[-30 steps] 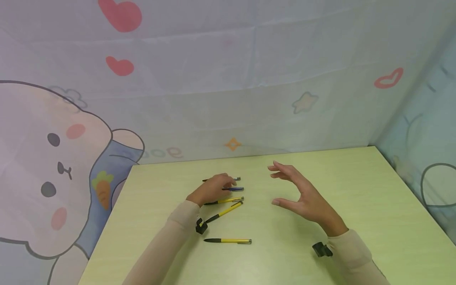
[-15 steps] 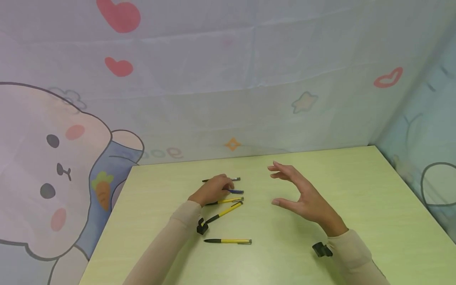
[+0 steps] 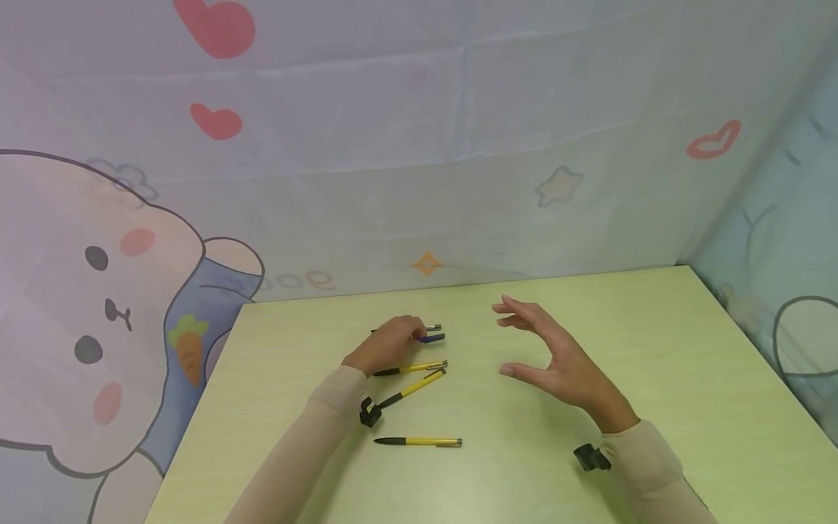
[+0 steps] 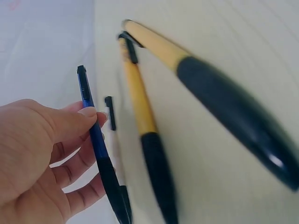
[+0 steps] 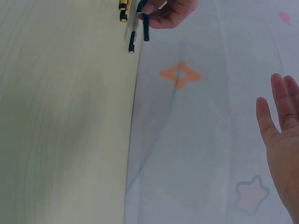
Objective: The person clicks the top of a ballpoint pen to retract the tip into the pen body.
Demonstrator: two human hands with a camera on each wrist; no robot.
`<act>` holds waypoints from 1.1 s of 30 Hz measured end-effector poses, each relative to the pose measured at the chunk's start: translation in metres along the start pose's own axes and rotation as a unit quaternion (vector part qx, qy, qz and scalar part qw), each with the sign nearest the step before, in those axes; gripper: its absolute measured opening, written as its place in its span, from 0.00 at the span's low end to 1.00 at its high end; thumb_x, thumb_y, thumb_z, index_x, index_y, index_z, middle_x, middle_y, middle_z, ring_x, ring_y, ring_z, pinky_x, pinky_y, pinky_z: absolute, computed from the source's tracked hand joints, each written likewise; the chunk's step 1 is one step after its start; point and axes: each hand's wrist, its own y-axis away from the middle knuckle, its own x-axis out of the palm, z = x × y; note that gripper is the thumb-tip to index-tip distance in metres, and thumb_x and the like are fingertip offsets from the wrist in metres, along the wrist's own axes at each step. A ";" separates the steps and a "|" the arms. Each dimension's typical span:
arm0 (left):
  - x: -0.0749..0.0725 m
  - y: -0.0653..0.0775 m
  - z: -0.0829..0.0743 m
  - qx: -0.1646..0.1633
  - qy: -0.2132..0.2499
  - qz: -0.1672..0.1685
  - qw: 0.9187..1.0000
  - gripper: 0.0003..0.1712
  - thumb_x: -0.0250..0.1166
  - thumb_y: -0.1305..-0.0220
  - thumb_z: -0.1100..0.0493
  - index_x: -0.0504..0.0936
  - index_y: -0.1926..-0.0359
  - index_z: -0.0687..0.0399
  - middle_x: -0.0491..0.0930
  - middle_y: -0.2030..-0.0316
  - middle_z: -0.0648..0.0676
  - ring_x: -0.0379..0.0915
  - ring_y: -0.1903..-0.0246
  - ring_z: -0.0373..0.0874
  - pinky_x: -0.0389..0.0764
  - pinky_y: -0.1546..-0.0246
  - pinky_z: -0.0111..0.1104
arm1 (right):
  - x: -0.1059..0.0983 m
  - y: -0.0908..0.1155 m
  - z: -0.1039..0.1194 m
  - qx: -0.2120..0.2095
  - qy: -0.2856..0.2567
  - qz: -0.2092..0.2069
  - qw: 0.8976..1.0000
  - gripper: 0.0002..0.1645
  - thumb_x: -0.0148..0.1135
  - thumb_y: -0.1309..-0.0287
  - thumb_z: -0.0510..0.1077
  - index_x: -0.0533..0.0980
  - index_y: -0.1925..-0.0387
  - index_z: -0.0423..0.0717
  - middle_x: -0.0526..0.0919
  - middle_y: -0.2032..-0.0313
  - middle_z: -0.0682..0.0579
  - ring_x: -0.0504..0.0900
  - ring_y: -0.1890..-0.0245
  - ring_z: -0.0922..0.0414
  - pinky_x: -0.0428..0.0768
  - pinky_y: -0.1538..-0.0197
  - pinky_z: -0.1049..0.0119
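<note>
My left hand (image 3: 391, 342) pinches a blue pen (image 4: 96, 140) between thumb and fingers; its dark grip end points down in the left wrist view. Just behind it on the table lies a white pen (image 3: 434, 327), partly hidden by the hand. Nearer to me are two yellow pens with black grips, one almost level (image 3: 419, 367) and one slanting (image 3: 419, 387). A third yellow pen (image 3: 425, 442) lies apart, closer to the front. Off to the right, my right hand (image 3: 556, 356) holds nothing, its thumb and fingers spread apart above the table.
The pale wooden table (image 3: 655, 349) meets a printed cloth backdrop (image 3: 366, 145) along its back edge. Another cloth (image 3: 792, 240) hangs at the right side. A small black clip (image 3: 369, 413) sits at the left cuff, and a similar black clip (image 3: 592, 458) at the right cuff.
The blue pen first dipped towards me, then rose and moved back with my left hand, away from the yellow pens and close to the white one. The right hand has stayed still.
</note>
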 end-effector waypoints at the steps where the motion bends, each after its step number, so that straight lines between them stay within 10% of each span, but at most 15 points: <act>1: -0.002 0.000 -0.001 -0.003 0.005 -0.006 1.000 0.09 0.60 0.26 0.64 0.83 0.50 0.54 0.83 0.53 0.52 0.78 0.50 0.46 0.79 0.45 0.40 | -0.001 0.000 0.002 0.001 -0.001 0.001 1.000 0.56 0.76 0.51 0.28 0.58 0.23 0.44 0.71 0.33 0.48 0.76 0.38 0.41 0.70 0.31 0.70; 13: -0.021 0.015 -0.023 0.013 0.123 -0.073 0.990 0.13 0.62 0.27 0.62 0.81 0.44 0.53 0.82 0.51 0.49 0.77 0.55 0.42 0.81 0.52 0.37 | 0.000 0.001 -0.020 0.000 0.006 -0.001 1.000 0.58 0.77 0.51 0.30 0.57 0.23 0.46 0.71 0.32 0.46 0.75 0.37 0.46 0.70 0.30 0.63; 33: -0.045 0.046 -0.074 0.043 0.329 -0.133 0.934 0.12 0.63 0.27 0.59 0.80 0.45 0.47 0.84 0.52 0.54 0.79 0.53 0.43 0.83 0.52 0.43 | 0.002 -0.008 -0.012 -0.018 0.002 -0.016 1.000 0.57 0.77 0.54 0.26 0.60 0.24 0.42 0.77 0.39 0.44 0.79 0.43 0.43 0.66 0.30 0.71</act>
